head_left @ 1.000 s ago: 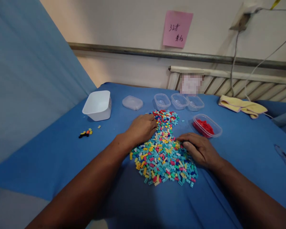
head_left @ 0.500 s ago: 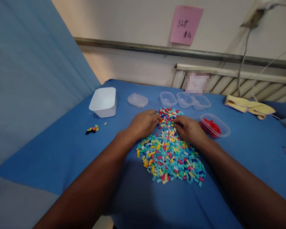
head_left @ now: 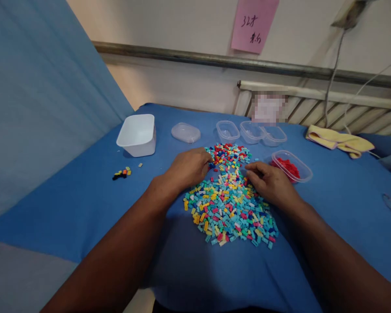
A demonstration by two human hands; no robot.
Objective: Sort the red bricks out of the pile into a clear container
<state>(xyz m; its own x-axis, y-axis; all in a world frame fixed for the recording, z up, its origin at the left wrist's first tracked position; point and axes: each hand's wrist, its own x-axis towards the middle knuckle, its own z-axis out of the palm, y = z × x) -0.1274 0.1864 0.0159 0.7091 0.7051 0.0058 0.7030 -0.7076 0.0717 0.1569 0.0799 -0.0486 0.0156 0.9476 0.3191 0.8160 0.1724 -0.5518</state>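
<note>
The left hand [head_left: 189, 167] rests curled on the left edge of the pile of small coloured bricks [head_left: 230, 195], fingertips among them; whether it pinches one cannot be told. The right hand [head_left: 270, 182] has drawn back from the pile's far end toward the clear tub of red bricks [head_left: 291, 166], fingers loosely bent, apparently empty. Beyond stand three empty clear tubs [head_left: 250, 131], a lid [head_left: 185, 132] and a white bin [head_left: 137, 134]; nothing blocks them.
</note>
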